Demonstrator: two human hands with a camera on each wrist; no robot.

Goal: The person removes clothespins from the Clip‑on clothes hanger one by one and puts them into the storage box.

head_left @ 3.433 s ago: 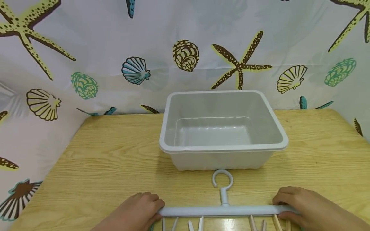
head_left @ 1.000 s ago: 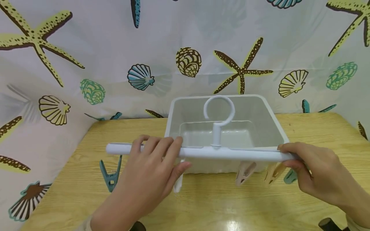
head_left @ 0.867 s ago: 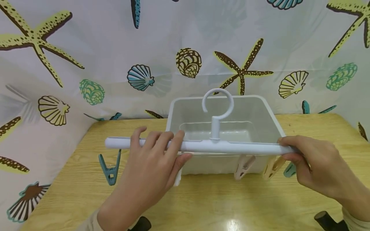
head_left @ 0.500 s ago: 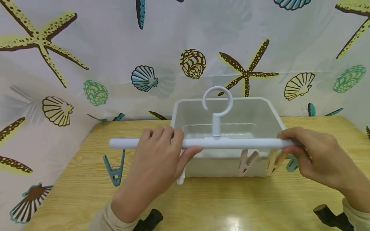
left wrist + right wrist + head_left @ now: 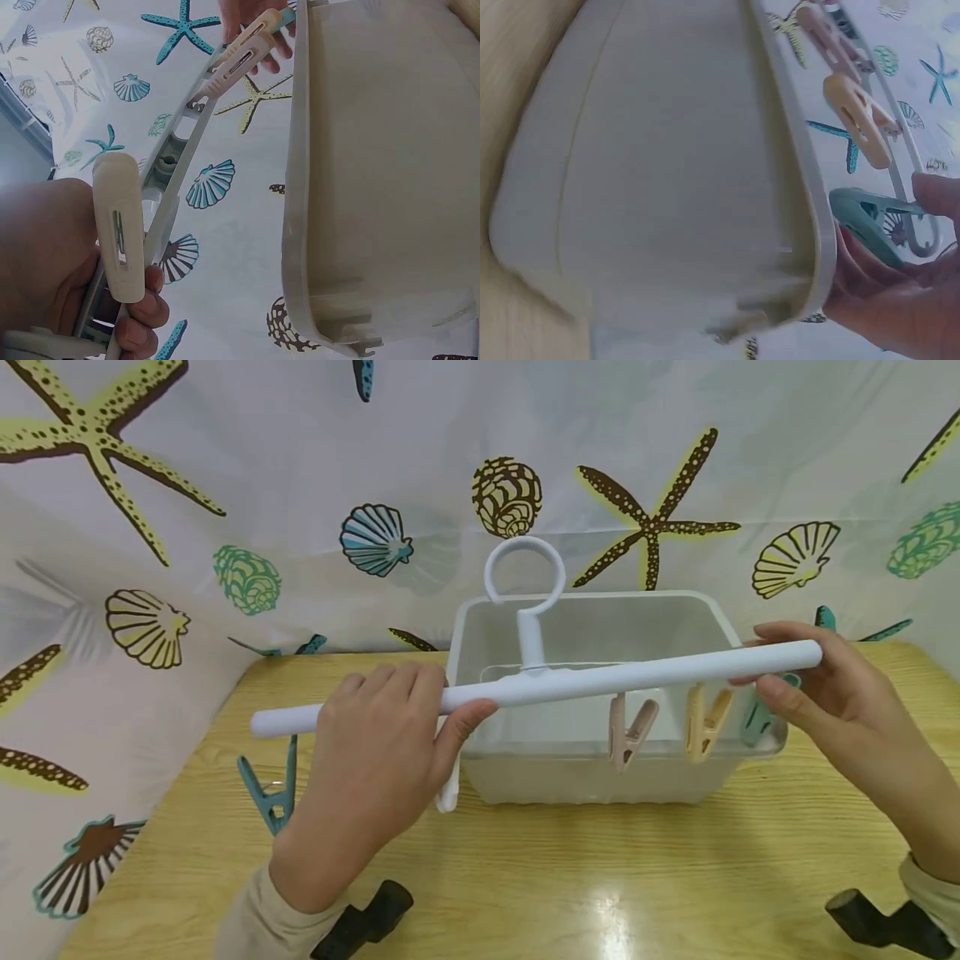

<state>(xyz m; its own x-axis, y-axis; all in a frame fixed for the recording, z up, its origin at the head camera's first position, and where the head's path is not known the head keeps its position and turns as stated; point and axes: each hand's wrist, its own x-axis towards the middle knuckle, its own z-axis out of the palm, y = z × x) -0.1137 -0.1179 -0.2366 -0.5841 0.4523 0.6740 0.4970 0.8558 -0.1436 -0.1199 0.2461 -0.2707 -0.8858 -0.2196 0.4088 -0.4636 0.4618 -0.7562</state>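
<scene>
A white hanger [image 5: 570, 685] with a round hook [image 5: 525, 547] is held up in front of the tub, its bar tilted with the right end higher. My left hand [image 5: 382, 743] grips the bar left of the hook, thumb along the near side. Beside that hand hang a teal clothespin [image 5: 273, 793] and a white clothespin [image 5: 120, 225]. At the bar's right end my right hand [image 5: 840, 702] has loosely bent, parted fingers behind the bar, thumb close to the green clothespin [image 5: 866, 217]. Pink [image 5: 628, 731] and yellow [image 5: 705, 727] clothespins hang farther in.
Behind the hanger, a pale grey plastic tub [image 5: 592, 777] stands on the wooden table [image 5: 525, 860]. A cloth printed with shells and starfish [image 5: 420, 427] rises at the back and sides. Black wrist mounts [image 5: 363, 918] show below the hands.
The hanger was lifted from low at the near edge to in front of the tub. Lately its right end rose, and my right hand loosened from its pinch on that end.
</scene>
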